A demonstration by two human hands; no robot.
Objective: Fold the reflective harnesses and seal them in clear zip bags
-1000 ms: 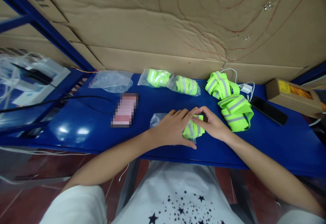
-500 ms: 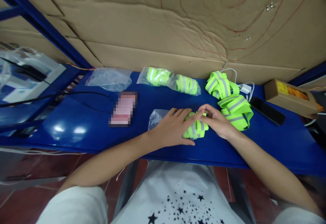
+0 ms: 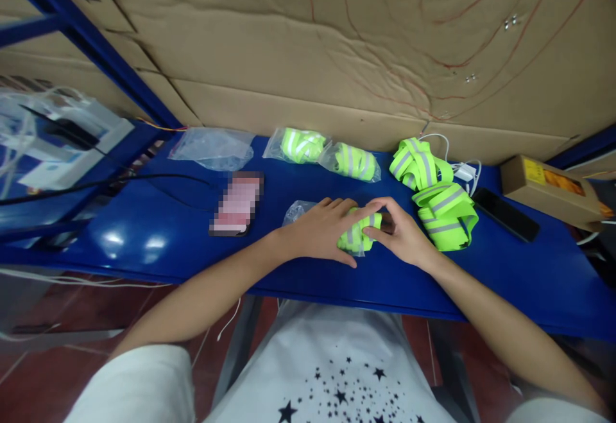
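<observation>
Near the front of the table, a rolled yellow-green reflective strap (image 3: 355, 239) with silver stripes sits partly inside a clear plastic bag (image 3: 298, 210). Over the bag and the strap's left side lies my left hand (image 3: 320, 230), thumb on the near side and fingers on the far side, gripping the bag around the roll. My right hand (image 3: 402, 233) holds the strap's right end, its thumb against the roll and its forefinger arched over to my left fingers. My hands hide part of the bag's mouth.
Behind stand two bagged strap rolls (image 3: 303, 145). An empty plastic bag (image 3: 214, 148) and a pixelated phone (image 3: 237, 203) are left. Loose reflective straps (image 3: 447, 211), a black phone (image 3: 506, 213), a white charger (image 3: 466, 171) and a cardboard box (image 3: 543, 185) are right. Cardboard (image 3: 269, 57) walls the back.
My right thumb has come down onto the strap's right end. Both hands, with the bag and strap, have shifted slightly left. The whole view has tilted a little.
</observation>
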